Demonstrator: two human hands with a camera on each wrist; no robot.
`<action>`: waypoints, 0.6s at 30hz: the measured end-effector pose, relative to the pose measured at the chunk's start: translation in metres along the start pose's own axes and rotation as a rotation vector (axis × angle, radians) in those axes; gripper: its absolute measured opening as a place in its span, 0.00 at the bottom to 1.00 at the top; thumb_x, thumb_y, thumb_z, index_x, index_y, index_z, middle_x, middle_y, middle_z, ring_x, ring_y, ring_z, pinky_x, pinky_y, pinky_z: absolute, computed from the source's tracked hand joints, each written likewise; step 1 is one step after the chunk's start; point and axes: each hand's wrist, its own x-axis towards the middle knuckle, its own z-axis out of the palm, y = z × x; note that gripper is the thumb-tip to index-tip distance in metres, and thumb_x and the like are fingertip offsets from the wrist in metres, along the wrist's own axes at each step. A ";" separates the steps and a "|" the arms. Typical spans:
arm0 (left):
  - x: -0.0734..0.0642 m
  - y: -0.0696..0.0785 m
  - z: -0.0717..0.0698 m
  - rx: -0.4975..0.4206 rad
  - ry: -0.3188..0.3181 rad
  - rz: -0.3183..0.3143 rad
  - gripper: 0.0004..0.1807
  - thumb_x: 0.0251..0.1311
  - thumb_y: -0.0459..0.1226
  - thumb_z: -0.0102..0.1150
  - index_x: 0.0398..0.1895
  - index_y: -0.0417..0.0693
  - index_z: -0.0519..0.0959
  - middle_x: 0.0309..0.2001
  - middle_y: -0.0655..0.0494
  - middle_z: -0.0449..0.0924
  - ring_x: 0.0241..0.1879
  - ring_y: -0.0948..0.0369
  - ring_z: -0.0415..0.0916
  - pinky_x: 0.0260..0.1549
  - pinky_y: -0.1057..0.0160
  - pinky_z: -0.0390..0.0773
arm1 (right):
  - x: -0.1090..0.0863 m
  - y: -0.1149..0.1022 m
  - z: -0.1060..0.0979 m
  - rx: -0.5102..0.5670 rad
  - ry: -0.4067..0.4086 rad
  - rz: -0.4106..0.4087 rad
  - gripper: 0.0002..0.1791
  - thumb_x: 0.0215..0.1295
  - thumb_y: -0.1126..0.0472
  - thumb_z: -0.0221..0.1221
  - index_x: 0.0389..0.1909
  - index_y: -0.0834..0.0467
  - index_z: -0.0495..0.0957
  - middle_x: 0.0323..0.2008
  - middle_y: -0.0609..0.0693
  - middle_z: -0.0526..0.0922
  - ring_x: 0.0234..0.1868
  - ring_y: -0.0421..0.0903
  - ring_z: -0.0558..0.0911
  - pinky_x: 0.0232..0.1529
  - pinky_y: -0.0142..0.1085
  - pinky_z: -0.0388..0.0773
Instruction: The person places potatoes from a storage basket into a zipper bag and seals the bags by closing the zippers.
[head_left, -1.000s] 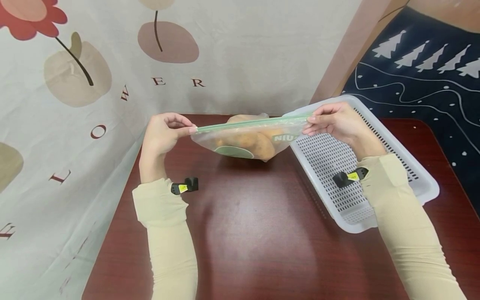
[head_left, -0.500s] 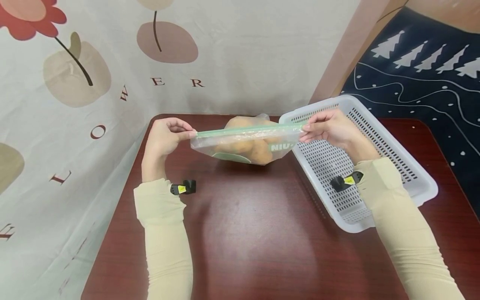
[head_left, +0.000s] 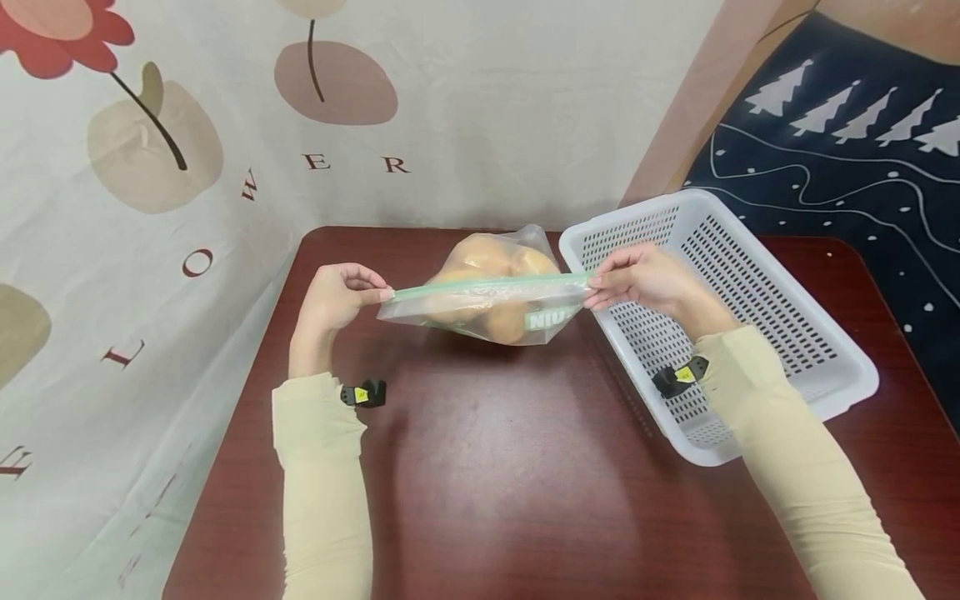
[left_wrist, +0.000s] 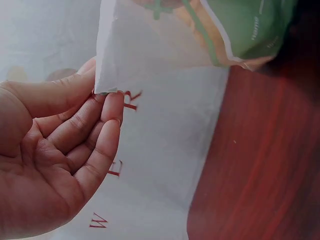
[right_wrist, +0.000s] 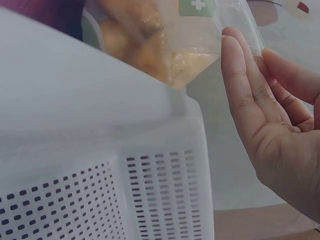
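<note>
A clear zip bag (head_left: 551, 321) with a green seal strip and green print holds several round, orange-tan items (head_left: 480, 252) whose kind I cannot make out. My left hand (head_left: 337, 296) pinches the left end of the strip between thumb and fingers. At the other end, the right hand (head_left: 645, 279) pinches the strip's corner, so the strip is stretched between both hands. In the left wrist view the bag's corner (left_wrist: 112, 75) sits between thumb and fingertips. The right wrist view shows the bag (right_wrist: 195, 42) beside the fingers, with the items bulging inside.
A white perforated plastic basket (head_left: 787, 333) stands on the dark red table (head_left: 510, 467) at the right, under my right forearm. A pale printed cloth (head_left: 487, 108) hangs behind and left; a navy cloth with white trees (head_left: 825, 158) hangs at the right.
Both hands have moved toward me and lower in view, drawing the seal strip down with them. More of the round items now shows behind the strip. The basket has stayed put.
</note>
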 end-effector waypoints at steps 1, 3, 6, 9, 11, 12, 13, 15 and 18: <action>0.000 -0.002 0.000 0.004 -0.004 -0.002 0.08 0.52 0.32 0.64 0.32 0.36 0.79 0.28 0.49 0.79 0.34 0.56 0.72 0.31 0.64 0.71 | 0.000 0.001 0.001 0.000 -0.002 0.006 0.12 0.58 0.81 0.50 0.25 0.68 0.80 0.26 0.62 0.81 0.27 0.53 0.83 0.35 0.45 0.84; -0.001 -0.006 0.001 0.013 -0.013 -0.003 0.07 0.52 0.32 0.64 0.32 0.36 0.79 0.29 0.48 0.79 0.34 0.56 0.72 0.31 0.64 0.71 | 0.001 0.003 0.003 0.000 -0.006 0.016 0.12 0.58 0.81 0.50 0.25 0.68 0.79 0.26 0.62 0.81 0.28 0.54 0.83 0.35 0.46 0.84; -0.001 -0.013 0.003 0.021 -0.029 -0.006 0.05 0.52 0.32 0.64 0.30 0.38 0.80 0.28 0.48 0.79 0.34 0.55 0.73 0.30 0.64 0.72 | 0.002 0.008 0.007 -0.022 -0.004 0.030 0.12 0.58 0.81 0.50 0.25 0.68 0.79 0.26 0.63 0.81 0.28 0.54 0.83 0.36 0.47 0.83; -0.002 -0.020 0.005 0.043 -0.051 -0.018 0.05 0.52 0.32 0.64 0.30 0.38 0.79 0.29 0.47 0.79 0.35 0.53 0.73 0.31 0.63 0.72 | 0.003 0.013 0.009 -0.048 -0.007 0.048 0.10 0.58 0.81 0.50 0.26 0.69 0.79 0.26 0.63 0.81 0.28 0.55 0.83 0.37 0.48 0.83; -0.002 -0.026 0.007 0.068 -0.062 -0.034 0.06 0.52 0.32 0.64 0.31 0.37 0.79 0.29 0.46 0.79 0.36 0.52 0.72 0.32 0.61 0.71 | 0.003 0.016 0.011 -0.066 -0.014 0.055 0.09 0.57 0.81 0.51 0.27 0.70 0.78 0.27 0.64 0.81 0.29 0.55 0.83 0.37 0.49 0.83; -0.003 -0.028 0.008 0.081 -0.069 -0.045 0.07 0.52 0.32 0.64 0.31 0.36 0.79 0.30 0.46 0.79 0.37 0.52 0.72 0.33 0.61 0.71 | 0.003 0.017 0.012 -0.076 -0.016 0.062 0.08 0.57 0.80 0.51 0.28 0.71 0.78 0.27 0.65 0.81 0.29 0.55 0.83 0.38 0.49 0.83; -0.003 -0.031 0.009 0.097 -0.075 -0.057 0.08 0.52 0.33 0.64 0.32 0.36 0.79 0.31 0.45 0.79 0.38 0.51 0.72 0.34 0.60 0.71 | 0.003 0.018 0.013 -0.085 -0.020 0.069 0.07 0.57 0.80 0.52 0.28 0.71 0.78 0.27 0.65 0.81 0.29 0.55 0.83 0.38 0.49 0.83; -0.003 -0.035 0.012 0.120 -0.088 -0.077 0.09 0.52 0.33 0.64 0.33 0.36 0.78 0.32 0.45 0.79 0.39 0.50 0.71 0.35 0.59 0.72 | 0.003 0.019 0.013 -0.104 -0.027 0.082 0.07 0.57 0.80 0.52 0.28 0.72 0.78 0.28 0.65 0.81 0.30 0.55 0.83 0.38 0.49 0.82; -0.003 -0.040 0.015 0.135 -0.110 -0.086 0.09 0.53 0.34 0.64 0.32 0.37 0.78 0.32 0.45 0.79 0.38 0.50 0.71 0.35 0.58 0.72 | 0.003 0.020 0.014 -0.125 -0.031 0.088 0.06 0.58 0.79 0.52 0.29 0.72 0.77 0.28 0.65 0.81 0.30 0.55 0.83 0.39 0.49 0.82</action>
